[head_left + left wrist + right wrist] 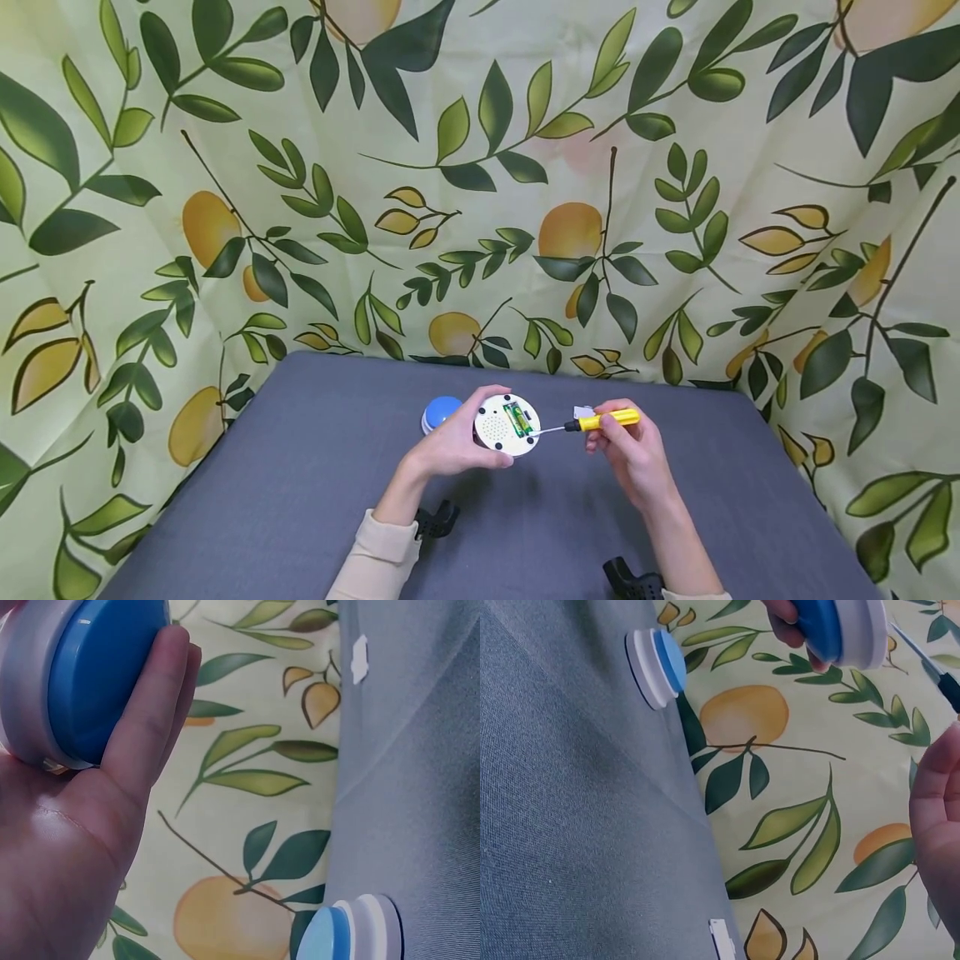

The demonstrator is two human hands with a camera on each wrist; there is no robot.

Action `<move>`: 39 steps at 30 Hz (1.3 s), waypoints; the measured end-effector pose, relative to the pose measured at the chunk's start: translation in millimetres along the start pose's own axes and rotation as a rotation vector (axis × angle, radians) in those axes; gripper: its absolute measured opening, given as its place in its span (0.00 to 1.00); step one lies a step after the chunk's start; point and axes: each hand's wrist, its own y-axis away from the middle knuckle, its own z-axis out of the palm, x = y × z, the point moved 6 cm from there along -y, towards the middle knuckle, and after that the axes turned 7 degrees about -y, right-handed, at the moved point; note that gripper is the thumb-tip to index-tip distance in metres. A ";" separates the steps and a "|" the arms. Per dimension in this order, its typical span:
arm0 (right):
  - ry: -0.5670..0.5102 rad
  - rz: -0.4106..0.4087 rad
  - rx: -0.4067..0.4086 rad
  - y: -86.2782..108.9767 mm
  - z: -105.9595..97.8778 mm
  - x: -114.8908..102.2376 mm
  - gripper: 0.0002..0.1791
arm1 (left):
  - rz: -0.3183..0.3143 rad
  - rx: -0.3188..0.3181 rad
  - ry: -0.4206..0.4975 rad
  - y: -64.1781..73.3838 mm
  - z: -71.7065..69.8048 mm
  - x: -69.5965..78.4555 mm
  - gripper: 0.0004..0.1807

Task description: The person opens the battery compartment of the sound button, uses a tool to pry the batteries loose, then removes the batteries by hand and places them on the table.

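Observation:
My left hand [450, 443] grips a round push-button device [495, 429] by its rim, thumb below and fingers above. Its white underside faces me, with speaker holes, dark feet and an uncovered compartment holding green batteries [517, 419]. In the left wrist view its blue dome [105, 675] shows beside my fingers. My right hand [630, 454] holds a screwdriver [609, 420] with a yellow handle and black collar. The metal tip reaches the compartment's lower edge; whether it touches a battery I cannot tell. The right wrist view shows only part of that hand and the shaft [915, 646].
A second blue-domed button device [441, 412] stands on the grey tabletop [322, 467], behind my left hand. A small white flat piece [581, 412] lies beyond my right hand. Leaf-and-fruit printed cloth [480, 250] rises behind the table. Black mounts [438, 519] sit at both wrists.

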 end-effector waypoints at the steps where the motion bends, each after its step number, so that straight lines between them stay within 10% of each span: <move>1: -0.014 -0.003 0.002 0.0 0.3 -0.1 0.15 | 0.002 -0.001 -0.001 0.1 0.1 0.0 0.50; 39: -0.110 0.012 0.100 -14.3 8.0 -1.7 0.13 | 0.042 -0.060 0.044 -1.8 5.6 6.5 0.50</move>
